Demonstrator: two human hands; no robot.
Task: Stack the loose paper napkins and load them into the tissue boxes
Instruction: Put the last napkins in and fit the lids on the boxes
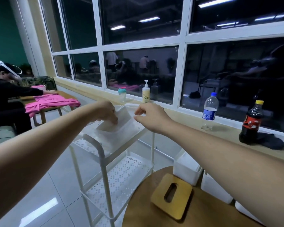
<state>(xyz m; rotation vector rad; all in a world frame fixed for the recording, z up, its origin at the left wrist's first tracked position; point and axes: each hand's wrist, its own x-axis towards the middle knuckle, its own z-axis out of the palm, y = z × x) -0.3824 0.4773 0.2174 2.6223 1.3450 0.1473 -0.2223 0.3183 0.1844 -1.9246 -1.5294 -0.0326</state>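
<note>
The left hand (107, 113) grips the napkins (121, 119) on the top shelf (88, 142) of the cart (105, 177). The right hand (147, 115), fingers curled, hovers beside them; whether it grasps anything cannot be told. A tissue box (186, 169) stands on the desk (138, 202).

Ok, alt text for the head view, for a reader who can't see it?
The left hand grips white napkins on a white cart's top shelf, while the right hand hovers beside them, fingers loosely curled. A slotted wooden lid lies on a round table, white boxes beside it.
</note>
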